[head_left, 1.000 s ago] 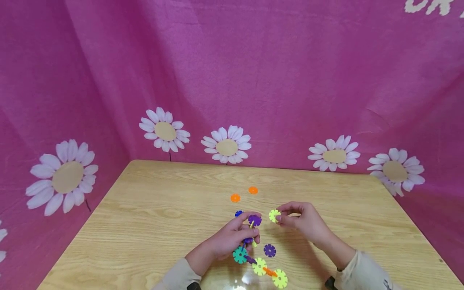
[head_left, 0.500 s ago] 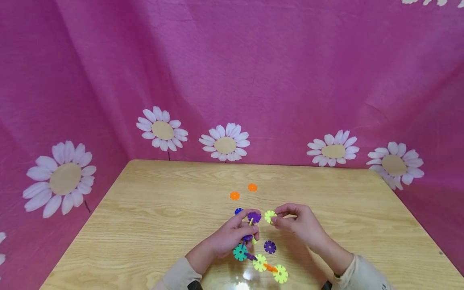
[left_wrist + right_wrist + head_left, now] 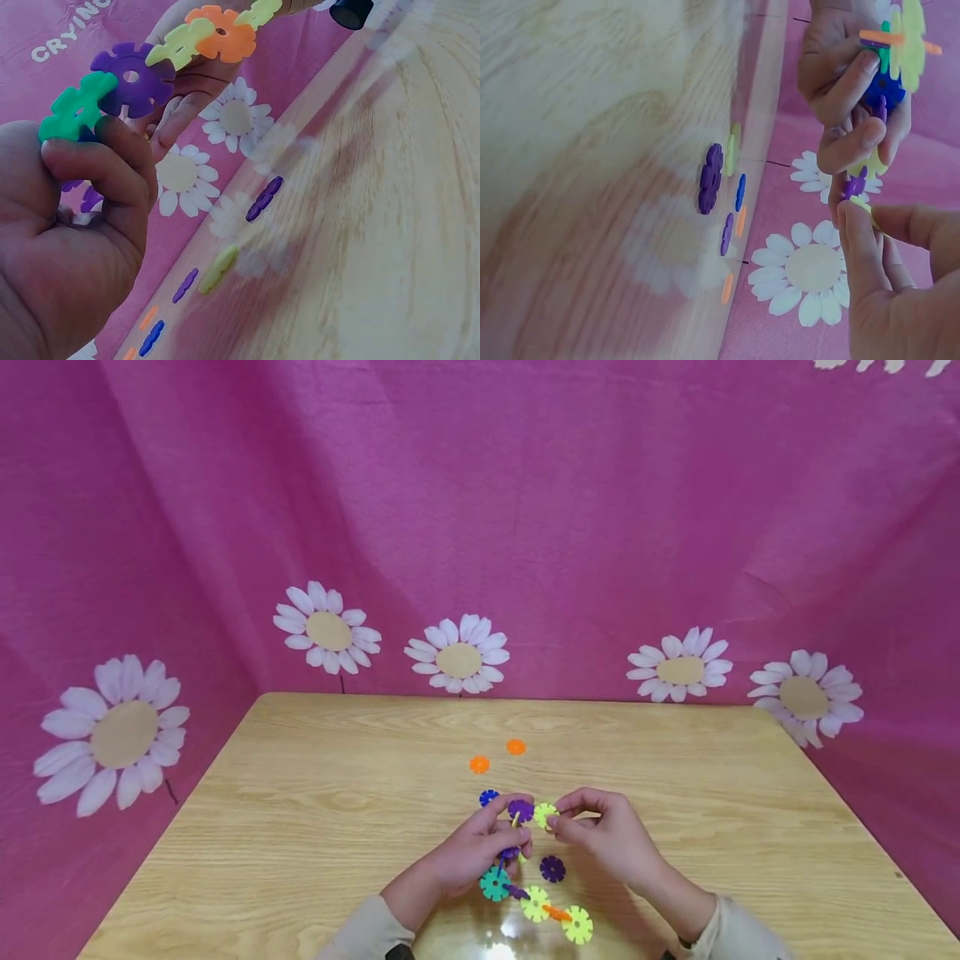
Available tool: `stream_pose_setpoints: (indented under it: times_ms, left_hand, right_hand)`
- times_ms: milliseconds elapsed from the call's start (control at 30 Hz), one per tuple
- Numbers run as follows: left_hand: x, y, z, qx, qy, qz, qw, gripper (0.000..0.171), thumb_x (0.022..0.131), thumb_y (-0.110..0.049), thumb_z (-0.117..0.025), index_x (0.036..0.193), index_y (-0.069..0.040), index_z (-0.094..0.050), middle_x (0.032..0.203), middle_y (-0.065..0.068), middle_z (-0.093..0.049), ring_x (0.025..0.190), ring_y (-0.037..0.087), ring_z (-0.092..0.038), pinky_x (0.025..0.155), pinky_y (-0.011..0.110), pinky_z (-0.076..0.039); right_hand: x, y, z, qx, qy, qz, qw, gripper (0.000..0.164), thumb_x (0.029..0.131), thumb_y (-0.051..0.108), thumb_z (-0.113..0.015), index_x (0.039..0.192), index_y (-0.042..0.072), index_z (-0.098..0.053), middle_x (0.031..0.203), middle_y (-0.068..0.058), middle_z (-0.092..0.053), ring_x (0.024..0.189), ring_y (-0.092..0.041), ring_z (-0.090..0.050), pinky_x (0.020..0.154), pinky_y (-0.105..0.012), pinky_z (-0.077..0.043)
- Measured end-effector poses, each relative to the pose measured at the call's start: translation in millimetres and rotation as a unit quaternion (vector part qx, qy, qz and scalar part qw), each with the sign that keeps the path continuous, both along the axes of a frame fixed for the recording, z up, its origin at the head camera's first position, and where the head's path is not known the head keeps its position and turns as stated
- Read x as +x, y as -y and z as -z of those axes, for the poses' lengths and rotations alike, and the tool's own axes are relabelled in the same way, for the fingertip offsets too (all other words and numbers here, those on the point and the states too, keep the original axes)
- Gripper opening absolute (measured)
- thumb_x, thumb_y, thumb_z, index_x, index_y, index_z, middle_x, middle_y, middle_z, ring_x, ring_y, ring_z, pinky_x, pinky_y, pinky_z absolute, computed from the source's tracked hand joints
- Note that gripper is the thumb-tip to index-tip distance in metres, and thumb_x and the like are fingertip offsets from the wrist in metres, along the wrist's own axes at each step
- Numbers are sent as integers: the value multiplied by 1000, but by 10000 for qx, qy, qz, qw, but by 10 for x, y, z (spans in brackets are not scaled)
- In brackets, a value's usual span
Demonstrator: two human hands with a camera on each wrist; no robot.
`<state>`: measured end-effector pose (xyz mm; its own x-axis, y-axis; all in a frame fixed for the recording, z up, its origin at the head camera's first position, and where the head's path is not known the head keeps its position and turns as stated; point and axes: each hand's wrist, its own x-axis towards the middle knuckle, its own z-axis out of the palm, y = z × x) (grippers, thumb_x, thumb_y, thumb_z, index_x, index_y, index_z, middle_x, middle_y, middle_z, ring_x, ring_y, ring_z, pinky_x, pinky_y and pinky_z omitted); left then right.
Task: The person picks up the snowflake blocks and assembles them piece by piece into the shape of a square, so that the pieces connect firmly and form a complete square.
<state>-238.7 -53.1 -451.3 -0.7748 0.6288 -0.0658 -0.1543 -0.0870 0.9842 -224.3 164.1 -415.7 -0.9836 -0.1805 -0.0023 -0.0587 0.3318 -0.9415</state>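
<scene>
My left hand (image 3: 480, 847) grips a chain of notched plastic discs linked edge to edge. From it a green disc (image 3: 495, 884), a purple one, a yellow disc (image 3: 536, 904), an orange one and another yellow disc (image 3: 577, 925) hang out toward the lower right. At the chain's other end a purple disc (image 3: 521, 811) sticks out past the left fingertips. My right hand (image 3: 611, 835) pinches a single yellow disc (image 3: 861, 202) by its edge, right against that purple disc. Whether their notches are joined cannot be told. Fingers hide part of the chain, including a blue disc (image 3: 885, 88).
On the wooden table (image 3: 337, 777) lie two orange discs, one farther back (image 3: 516, 747), a blue disc (image 3: 489, 798) and a dark purple disc (image 3: 552, 869). The left wrist view also shows a loose yellow disc (image 3: 219, 270). A pink flowered cloth (image 3: 525, 527) hangs behind the table.
My right hand has moved left with the yellow disc, bringing it up to the purple disc at the chain's end. The left hand stays nearly still; the head view shifts slightly.
</scene>
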Motion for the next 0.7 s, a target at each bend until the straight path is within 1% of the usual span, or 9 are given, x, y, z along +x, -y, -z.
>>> stream_pose_setpoints:
  times_ms: [167, 233, 333, 400, 533, 700]
  left_hand:
    - [-5, 0, -3, 45, -66, -19, 10000, 51, 104, -16, -52, 150, -5, -33, 84, 0, -62, 62, 8, -55, 61, 21, -49]
    - [-6, 0, -3, 53, -80, -18, 10000, 51, 104, -16, -52, 150, -4, -32, 84, -1, -62, 62, 8, -55, 60, 21, -49]
    - [-3, 0, -7, 57, -87, -27, 9999, 51, 104, -15, -51, 150, -4, -32, 84, 0, -61, 62, 8, -55, 61, 21, -49]
    - [1, -1, -14, 57, -92, -5, 9999, 50, 104, -15, -50, 150, -5, -31, 84, 0, -61, 62, 7, -55, 61, 21, -49]
    - [13, -9, -29, 22, -156, 47, 9999, 50, 105, -14, -49, 150, -6, -31, 85, 1, -61, 63, 8, -55, 61, 21, -50]
    - [21, -12, -29, -128, -313, 30, 9994, 50, 105, -14, -49, 151, -7, -31, 85, 1, -61, 63, 9, -54, 60, 21, -49]
  right_hand:
    - [13, 26, 6, 65, -145, -33, 9999, 21, 87, 11, -76, 98, -5, -68, 96, -16, -72, 81, -29, -75, 71, -32, -61]
    - [18, 33, 11, 132, -246, -36, 9996, 19, 87, 11, -76, 97, -3, -69, 96, -16, -73, 81, -30, -75, 70, -29, -61]
    - [32, 49, 10, 249, -437, -45, 9987, 16, 87, 11, -76, 95, -1, -69, 95, -15, -73, 80, -28, -75, 69, -25, -60]
    - [46, 62, 6, 334, -544, -2, 9980, 13, 87, 10, -77, 93, 1, -70, 93, -13, -73, 78, -25, -75, 68, -23, -59]
    - [58, 74, -1, 406, -713, 55, 9966, 11, 87, 10, -77, 91, 3, -70, 91, -11, -73, 73, -19, -74, 65, -22, -58]
    - [56, 87, 10, 435, -898, -62, 9950, 8, 86, 6, -77, 89, 3, -69, 90, -12, -73, 74, -19, -74, 66, -22, -59]
